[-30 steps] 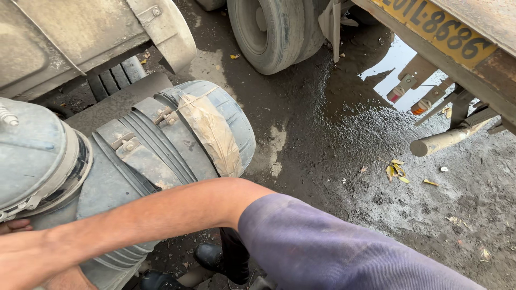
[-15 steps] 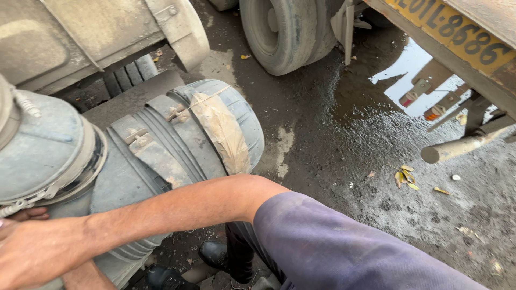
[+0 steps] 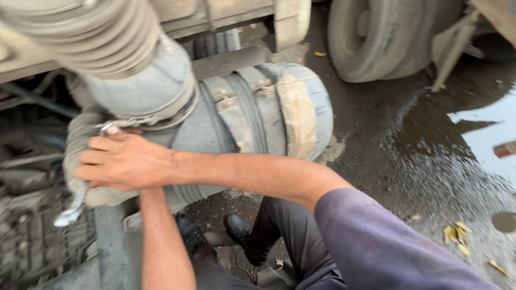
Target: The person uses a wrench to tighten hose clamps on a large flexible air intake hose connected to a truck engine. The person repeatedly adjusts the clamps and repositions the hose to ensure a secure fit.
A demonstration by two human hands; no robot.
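My right hand (image 3: 122, 161) reaches across from the right and lies over a dusty grey rubber elbow hose (image 3: 140, 86), just under its metal clamp band (image 3: 161, 115). Its fingers are curled around a silver spanner (image 3: 69, 214): one end pokes out above the knuckles, the other hangs below the hand. My left forearm (image 3: 158, 241) rises from the bottom edge, and that hand is hidden under my right hand. Right of the hose sits a big grey drum-shaped filter housing (image 3: 285, 113) with straps.
A ribbed grey hose (image 3: 91, 32) runs along the top left under the vehicle frame. A large tyre (image 3: 387, 37) stands at the top right. Wet, muddy ground with a puddle (image 3: 484, 126) and yellow leaves (image 3: 457, 236) lies to the right. My black shoes (image 3: 236, 228) are below.
The view has swung left and down. My right hand, earlier at the frame's left edge, now sits in full view on the elbow hose with the spanner; the left forearm has come into sight.
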